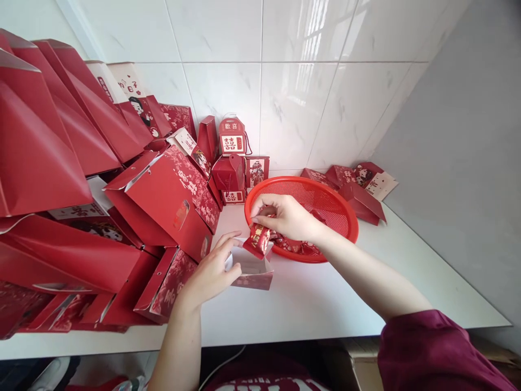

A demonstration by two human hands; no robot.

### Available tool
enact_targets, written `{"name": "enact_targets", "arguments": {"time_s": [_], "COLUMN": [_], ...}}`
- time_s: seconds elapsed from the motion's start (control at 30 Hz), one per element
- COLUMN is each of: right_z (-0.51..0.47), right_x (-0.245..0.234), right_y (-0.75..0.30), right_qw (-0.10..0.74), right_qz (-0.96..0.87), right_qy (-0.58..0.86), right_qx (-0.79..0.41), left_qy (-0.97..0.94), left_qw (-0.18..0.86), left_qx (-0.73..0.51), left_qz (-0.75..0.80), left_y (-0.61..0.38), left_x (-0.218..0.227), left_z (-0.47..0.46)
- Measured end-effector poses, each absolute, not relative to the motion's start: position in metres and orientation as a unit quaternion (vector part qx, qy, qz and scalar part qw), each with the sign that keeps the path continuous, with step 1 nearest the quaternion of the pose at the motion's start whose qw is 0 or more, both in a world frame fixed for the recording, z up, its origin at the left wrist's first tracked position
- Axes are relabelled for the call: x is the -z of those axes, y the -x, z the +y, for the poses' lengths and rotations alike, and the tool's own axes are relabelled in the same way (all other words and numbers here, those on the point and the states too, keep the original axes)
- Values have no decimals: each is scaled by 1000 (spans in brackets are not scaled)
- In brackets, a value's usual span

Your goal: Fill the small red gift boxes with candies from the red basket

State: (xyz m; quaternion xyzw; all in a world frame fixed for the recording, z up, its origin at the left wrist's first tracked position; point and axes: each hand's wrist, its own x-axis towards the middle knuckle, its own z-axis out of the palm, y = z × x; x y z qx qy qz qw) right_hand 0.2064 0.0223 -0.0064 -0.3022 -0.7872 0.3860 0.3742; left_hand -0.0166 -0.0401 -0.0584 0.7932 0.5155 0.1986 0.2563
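Note:
My left hand [214, 269] grips the side of a small open red gift box [254, 271] that stands on the white counter. My right hand [285, 216] hovers just above the box, fingers pinched on red wrapped candies [259, 238] that hang over the box's opening. Right behind this hand sits a round red mesh basket [325, 198] with more red candies [297, 247] along its near side.
A big pile of folded red gift boxes and bags [163, 201] fills the left of the counter. Small assembled red boxes [233, 163] stand against the tiled wall. Flat red boxes [364, 187] lie behind the basket at right. The counter edge [305, 334] runs near me.

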Motion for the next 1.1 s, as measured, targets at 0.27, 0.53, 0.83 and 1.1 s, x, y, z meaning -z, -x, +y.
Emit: {"name": "enact_targets", "arguments": {"time_s": [0.27,0.53,0.83,1.1], "right_z": [15,-9,-45,-63], "right_x": [17,19,22,24], "right_y": [-196,-206,-213,-215], "right_qw": [400,509,577,601], "right_qz": [-819,-818,-806,-793], "right_qy": [264,192,123,98], "right_qx": [-314,-188,-43,-2], "left_qy": [-796,-805,-810,-817], "left_qw": [265,224,204,220], "left_qx": [-210,-262,-251,-224], "left_qz": [502,483,490,484], "left_y": [19,16,9,15], "left_x": [63,70,71,70], "left_z": [-39,-56,-82,-83]}}
